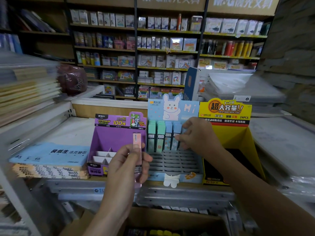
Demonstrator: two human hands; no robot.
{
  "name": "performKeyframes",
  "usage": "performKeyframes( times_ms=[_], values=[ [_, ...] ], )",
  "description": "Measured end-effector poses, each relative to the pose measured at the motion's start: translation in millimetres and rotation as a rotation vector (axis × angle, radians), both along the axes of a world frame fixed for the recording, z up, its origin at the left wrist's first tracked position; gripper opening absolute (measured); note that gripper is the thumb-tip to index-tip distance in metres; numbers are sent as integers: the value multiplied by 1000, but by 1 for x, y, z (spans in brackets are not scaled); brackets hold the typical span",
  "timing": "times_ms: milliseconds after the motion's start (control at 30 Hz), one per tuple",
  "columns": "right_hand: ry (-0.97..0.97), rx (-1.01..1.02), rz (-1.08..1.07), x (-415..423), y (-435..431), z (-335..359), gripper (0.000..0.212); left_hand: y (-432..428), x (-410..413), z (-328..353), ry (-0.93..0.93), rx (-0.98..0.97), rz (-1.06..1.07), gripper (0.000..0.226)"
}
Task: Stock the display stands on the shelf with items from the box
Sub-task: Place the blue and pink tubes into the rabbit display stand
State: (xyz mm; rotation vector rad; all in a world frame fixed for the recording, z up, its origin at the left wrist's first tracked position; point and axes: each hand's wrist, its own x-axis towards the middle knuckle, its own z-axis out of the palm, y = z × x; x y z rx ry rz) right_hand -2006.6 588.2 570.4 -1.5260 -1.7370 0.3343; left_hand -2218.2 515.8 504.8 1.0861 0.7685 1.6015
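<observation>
1. Item: pink case, slim and flat. It stands in front of the right wall of the purple stand, just left of the blue stand.
2. Grip, L: left hand grasps the pink case at its lower half, thumb across the near face. The top end projects clear above the fingers.
3. Axis: long axis approx. upright, top leaning slightly far. Barcode end points up, the lower end down toward the box.
4. Grip, R: right hand is at the far row of cases in the blue stand, fingertips against the rightmost blue ones. Cannot tell whether it pinches a case or only touches.
5. Key relation: empty slots lie right of and just beyond the L grip, nearer than the filled row. L hand is nearer to them on the left side; R hand sits above their far right corner.
6. Judgement: the case is already approx. aligned with the upright slots, so it needs a short shift right and a lowering, little rotation. Which stand it belongs to is not certain; its pastel colour suggests the blue one.
7. Other: yellow stand at right shows no stock in view.
</observation>
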Motion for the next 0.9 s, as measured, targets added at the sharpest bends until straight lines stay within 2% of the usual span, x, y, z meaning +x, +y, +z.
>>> performKeyframes(
  times_ms=[100, 200, 300, 433, 600, 700, 800, 900],
  values=[
    [46, 189, -39, 17, -16, 3, 14, 1, 3, 3, -27, -1, -14, 21],
    [-47, 228, -43, 46, -37, 0, 10, 0, 9, 9, -24, -26, -28, 16],
    [-129, 150, -32, 75, -56, -15, 8, 0, 18, 13, 162, -19, -1, 16],
    [-216, 30, -24, 100, -67, -39, 7, 4, 28, 20, 431, 32, -15, 41],
    [-181, 13, 0, 107, -68, -55, 14, 13, 40, 32, 584, 119, -39, 29],
    [-122, 14, 1, 111, -66, -58, 12, 24, 45, 40, 717, 144, 103, 25],
    [-134, 21, -3, 110, -63, -61, 11, 35, 48, 53, 925, 199, 240, 21],
    [-163, 24, -13, 110, -61, -61, 19, 44, 56, 66, 1086, 266, 264, 21]
  ],
)
